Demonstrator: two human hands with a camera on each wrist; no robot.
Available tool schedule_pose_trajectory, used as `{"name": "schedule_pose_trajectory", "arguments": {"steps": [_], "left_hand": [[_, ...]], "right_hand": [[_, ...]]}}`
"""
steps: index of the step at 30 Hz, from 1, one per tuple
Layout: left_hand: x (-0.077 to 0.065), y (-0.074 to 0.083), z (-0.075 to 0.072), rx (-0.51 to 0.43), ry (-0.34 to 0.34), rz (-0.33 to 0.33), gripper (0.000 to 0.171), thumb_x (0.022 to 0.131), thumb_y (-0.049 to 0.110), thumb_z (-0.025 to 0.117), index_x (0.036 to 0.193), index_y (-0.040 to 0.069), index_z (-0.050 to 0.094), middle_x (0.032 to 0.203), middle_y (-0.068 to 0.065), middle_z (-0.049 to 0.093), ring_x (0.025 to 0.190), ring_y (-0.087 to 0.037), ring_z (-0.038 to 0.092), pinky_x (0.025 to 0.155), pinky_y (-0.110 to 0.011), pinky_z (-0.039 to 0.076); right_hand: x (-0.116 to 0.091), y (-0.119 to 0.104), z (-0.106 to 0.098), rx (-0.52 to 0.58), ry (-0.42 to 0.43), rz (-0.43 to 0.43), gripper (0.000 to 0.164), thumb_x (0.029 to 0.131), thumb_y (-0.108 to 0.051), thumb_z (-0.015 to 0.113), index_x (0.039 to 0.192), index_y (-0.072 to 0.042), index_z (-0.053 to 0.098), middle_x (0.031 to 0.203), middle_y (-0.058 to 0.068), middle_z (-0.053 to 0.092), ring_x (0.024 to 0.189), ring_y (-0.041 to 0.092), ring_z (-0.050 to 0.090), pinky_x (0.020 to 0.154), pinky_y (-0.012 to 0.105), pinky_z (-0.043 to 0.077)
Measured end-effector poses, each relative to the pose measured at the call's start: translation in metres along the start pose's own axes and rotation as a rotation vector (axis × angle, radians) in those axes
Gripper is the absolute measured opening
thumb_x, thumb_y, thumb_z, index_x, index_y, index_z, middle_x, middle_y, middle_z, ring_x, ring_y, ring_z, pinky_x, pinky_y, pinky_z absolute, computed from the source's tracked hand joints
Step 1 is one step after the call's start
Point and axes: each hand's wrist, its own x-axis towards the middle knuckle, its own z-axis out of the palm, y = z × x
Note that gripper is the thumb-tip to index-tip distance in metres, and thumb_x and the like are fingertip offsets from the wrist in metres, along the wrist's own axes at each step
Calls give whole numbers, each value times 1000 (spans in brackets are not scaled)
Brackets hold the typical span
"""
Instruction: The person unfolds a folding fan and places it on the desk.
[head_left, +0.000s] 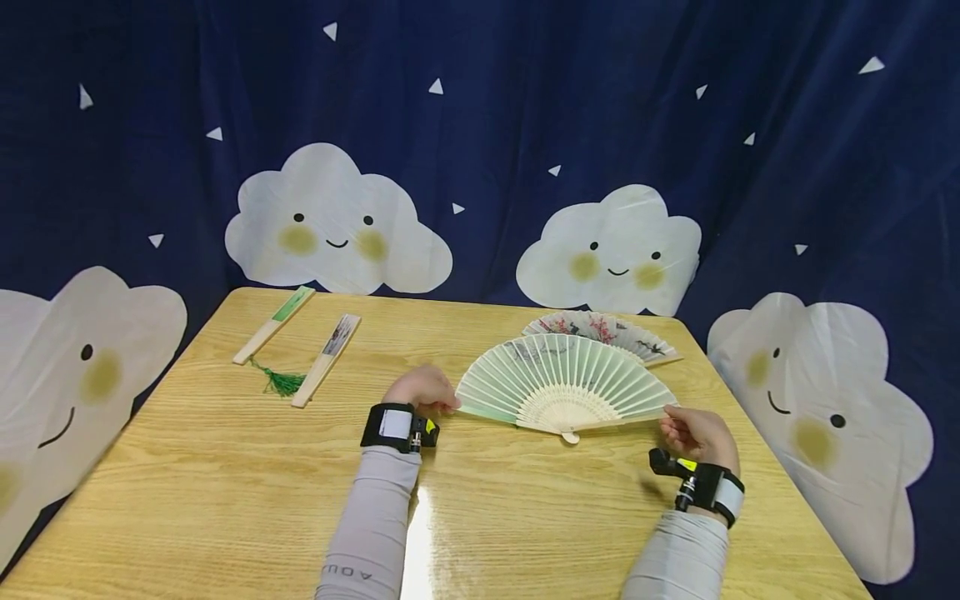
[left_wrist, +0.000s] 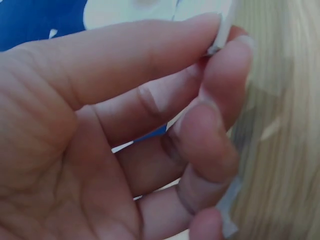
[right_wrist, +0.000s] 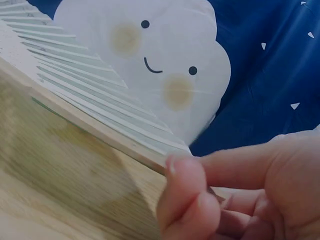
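Note:
A pale green folding fan [head_left: 562, 379] is spread wide, its pivot end toward the person. My left hand [head_left: 423, 390] pinches the fan's left end between thumb and fingers. At the opposite end, my right hand [head_left: 699, 433] pinches the outer rib tip. The left wrist view shows the left hand [left_wrist: 125, 110] close up, with a small edge of the fan [left_wrist: 222, 30] between thumb and forefinger. In the right wrist view, the fan's ribs [right_wrist: 100, 95] slope down to the right hand [right_wrist: 240, 190]. Whether the fan touches the table I cannot tell.
Behind the green fan lies another spread fan [head_left: 611, 333] with red blossoms, partly hidden. On the left of the wooden table [head_left: 225, 483] lie two folded fans, one with a green panel [head_left: 273, 325], one with a dark picture [head_left: 327, 358]. A green tassel [head_left: 283, 382] lies between them.

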Motion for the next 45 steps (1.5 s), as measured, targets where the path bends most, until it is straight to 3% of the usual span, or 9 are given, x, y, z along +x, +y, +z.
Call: {"name": "schedule_pose_trajectory", "arguments": {"steps": [7, 13, 23, 27, 30, 34, 38, 41, 45], "left_hand": [[4, 12, 12, -25, 62, -39, 17, 80, 10, 76, 67, 0, 72, 54, 0, 57, 46, -8, 38, 49, -21, 32], [8, 12, 15, 26, 70, -71, 17, 80, 11, 77, 66, 2, 73, 53, 0, 60, 44, -9, 36, 50, -23, 32], [9, 13, 17, 62, 77, -95, 19, 79, 12, 78, 63, 4, 72, 51, 2, 55, 45, -9, 37, 49, -22, 32], [3, 8, 6, 30, 87, -95, 18, 82, 15, 74, 70, 2, 72, 57, 0, 59, 49, -10, 44, 49, -22, 35], [-7, -4, -12, -23, 217, -114, 18, 86, 17, 70, 83, -1, 72, 68, -7, 67, 57, -14, 52, 52, -23, 38], [-30, -26, -37, -71, 584, -236, 24, 89, 20, 66, 101, 0, 69, 99, -18, 71, 85, -30, 64, 68, -38, 49], [-48, -45, -52, -126, 864, -422, 32, 92, 20, 61, 119, 3, 65, 125, -26, 57, 117, -46, 48, 94, -57, 40], [-54, -58, -57, -113, 919, -509, 35, 93, 17, 55, 123, 1, 61, 129, -30, 48, 125, -48, 35, 98, -61, 31], [-58, -69, -58, -57, 893, -558, 32, 92, 12, 50, 115, -8, 60, 124, -33, 45, 124, -51, 31, 97, -62, 28]], "right_hand": [[0, 6, -2, -12, 129, -3, 40, 100, -15, 51, 64, -9, 69, 56, -2, 65, 52, 4, 61, 50, 17, 49], [7, 9, 1, -55, 212, 0, 33, 97, -9, 54, 66, -7, 65, 55, 1, 65, 50, 6, 60, 49, 18, 49], [10, 11, 4, -84, 252, -3, 30, 96, -7, 54, 68, -4, 64, 53, 3, 64, 49, 8, 61, 50, 20, 51], [10, 11, 5, -99, 258, -8, 24, 96, -8, 55, 74, -1, 65, 55, 3, 65, 51, 9, 62, 52, 22, 52], [8, 11, 6, -114, 286, -17, 23, 96, -10, 54, 78, 1, 64, 55, 4, 65, 50, 9, 62, 52, 23, 53], [2, 7, 9, -147, 345, -41, 27, 98, -19, 50, 94, 6, 60, 53, 2, 64, 47, 9, 61, 49, 23, 53], [-6, 0, 12, -164, 364, -78, 48, 99, -26, 47, 129, 12, 43, 53, 0, 62, 45, 8, 59, 48, 23, 52], [-10, -5, 15, -191, 361, -115, 59, 100, -28, 45, 142, 10, 31, 56, -1, 62, 47, 8, 60, 50, 24, 53], [-14, -15, 22, -266, 369, -176, 58, 101, -32, 45, 141, 8, 33, 61, -2, 62, 52, 7, 62, 54, 25, 55]]}}
